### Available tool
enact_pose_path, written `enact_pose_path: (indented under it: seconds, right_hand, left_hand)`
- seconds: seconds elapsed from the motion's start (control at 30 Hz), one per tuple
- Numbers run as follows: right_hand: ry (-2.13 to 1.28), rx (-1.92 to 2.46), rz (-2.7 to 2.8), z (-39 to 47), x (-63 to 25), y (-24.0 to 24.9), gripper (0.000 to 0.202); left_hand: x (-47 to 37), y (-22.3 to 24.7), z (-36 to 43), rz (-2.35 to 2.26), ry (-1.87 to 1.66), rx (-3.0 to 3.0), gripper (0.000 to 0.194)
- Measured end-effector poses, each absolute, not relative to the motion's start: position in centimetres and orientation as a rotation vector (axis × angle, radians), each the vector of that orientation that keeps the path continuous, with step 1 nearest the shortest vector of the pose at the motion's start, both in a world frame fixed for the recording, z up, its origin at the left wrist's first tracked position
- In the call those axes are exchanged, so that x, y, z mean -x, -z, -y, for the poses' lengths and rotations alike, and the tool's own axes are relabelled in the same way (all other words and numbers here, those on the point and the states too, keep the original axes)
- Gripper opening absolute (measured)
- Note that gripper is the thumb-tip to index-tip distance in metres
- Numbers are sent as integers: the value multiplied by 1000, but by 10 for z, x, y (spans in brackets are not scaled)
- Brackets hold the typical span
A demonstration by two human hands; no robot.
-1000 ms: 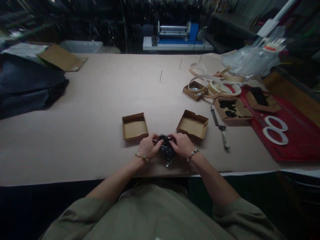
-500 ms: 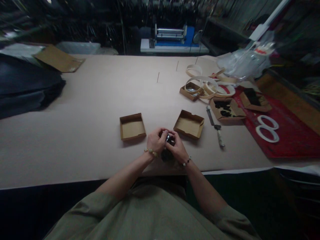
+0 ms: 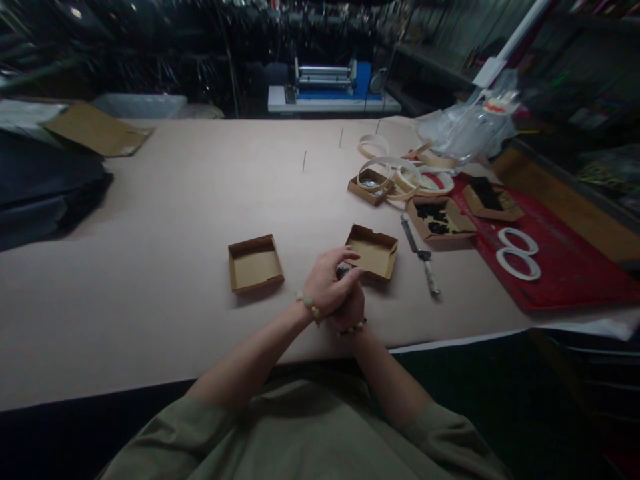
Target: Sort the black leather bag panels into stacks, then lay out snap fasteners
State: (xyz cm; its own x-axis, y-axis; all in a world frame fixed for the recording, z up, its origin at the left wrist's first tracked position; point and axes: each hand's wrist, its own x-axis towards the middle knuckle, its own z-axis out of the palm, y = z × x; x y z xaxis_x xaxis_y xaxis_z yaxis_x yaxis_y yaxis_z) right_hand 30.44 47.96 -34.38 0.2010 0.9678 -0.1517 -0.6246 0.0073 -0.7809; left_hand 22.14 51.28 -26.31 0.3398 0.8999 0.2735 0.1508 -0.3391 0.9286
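Left hand [image 3: 331, 283] crossed over right hand [image 3: 354, 305] by near edge of desk [image 3: 150, 300]. My left thumb and fingers parted; right grip hidden, can't tell. Dark bundle [image 3: 343, 272], partly covered, between hands. Beaded bracelets, both wrists. Shallow brown cardboard boxes [image 3: 256, 268] [image 3: 374, 255] beyond, open-topped, thin-walled.

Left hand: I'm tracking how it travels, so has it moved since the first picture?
Yes. The left hand has shifted rightward, away from the left-hand open box and closer to the right-hand open box.
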Motion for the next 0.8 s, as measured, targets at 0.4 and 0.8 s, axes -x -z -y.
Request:
enact_pose_path:
  seconds: [0.4,0.8]
  right_hand:
    - [-1681,938,432,-501,-318,337,51]
    - [-1909,797,510,-484,-318,330,50]
  left_hand:
    - [-190,305,-545,-979,-928,-1251,52]
    - [-181,288,-566,-874,-604,-1191,25]
